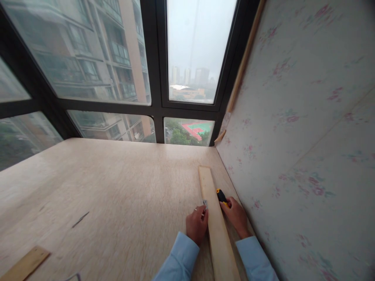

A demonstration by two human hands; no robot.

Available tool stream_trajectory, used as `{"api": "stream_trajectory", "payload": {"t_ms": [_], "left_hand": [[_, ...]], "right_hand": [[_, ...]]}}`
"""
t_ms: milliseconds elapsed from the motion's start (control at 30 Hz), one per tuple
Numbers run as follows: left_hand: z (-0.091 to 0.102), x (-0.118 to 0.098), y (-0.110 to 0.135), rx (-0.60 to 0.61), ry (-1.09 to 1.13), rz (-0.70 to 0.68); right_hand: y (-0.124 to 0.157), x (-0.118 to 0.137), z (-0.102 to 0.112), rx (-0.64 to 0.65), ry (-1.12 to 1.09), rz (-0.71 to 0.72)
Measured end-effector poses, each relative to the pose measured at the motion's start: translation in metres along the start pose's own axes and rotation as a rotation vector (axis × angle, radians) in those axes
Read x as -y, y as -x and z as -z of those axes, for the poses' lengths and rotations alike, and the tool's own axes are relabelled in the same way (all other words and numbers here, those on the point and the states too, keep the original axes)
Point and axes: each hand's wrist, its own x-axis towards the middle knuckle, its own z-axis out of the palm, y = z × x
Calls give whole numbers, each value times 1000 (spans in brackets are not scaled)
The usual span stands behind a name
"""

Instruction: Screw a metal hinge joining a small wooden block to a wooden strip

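Observation:
A long pale wooden board lies on the wood-patterned surface, running away from me, with one hand on each side of it. On its left edge, my left hand is closed around a small silvery metal piece, too small to tell its kind. The fingers of my right hand grip a black and yellow hand tool just right of the board. The tool's kind does not show clearly. Both wrists come out of light blue sleeves.
A thin dark pointed item lies on the surface to the left. Nearer me are a short wooden piece and part of a metal loop. A flowered wall stands close on the right; dark-framed windows rise behind.

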Motion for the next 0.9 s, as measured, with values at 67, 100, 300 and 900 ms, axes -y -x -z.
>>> {"api": "stream_trajectory", "payload": {"t_ms": [67,100,300,900], "left_hand": [[0,-1,1,-9,-38,-29],[0,0,1,-15,-58,-45],[-1,1,2,-37,-113,-91],[-5,9,-1,-51,-38,-72]], "right_hand": [[0,0,0,1,-5,-8],[0,0,0,1,-6,-10],[0,-3,-3,-3,-13,-5],[1,0,-2,-6,7,5]]}}
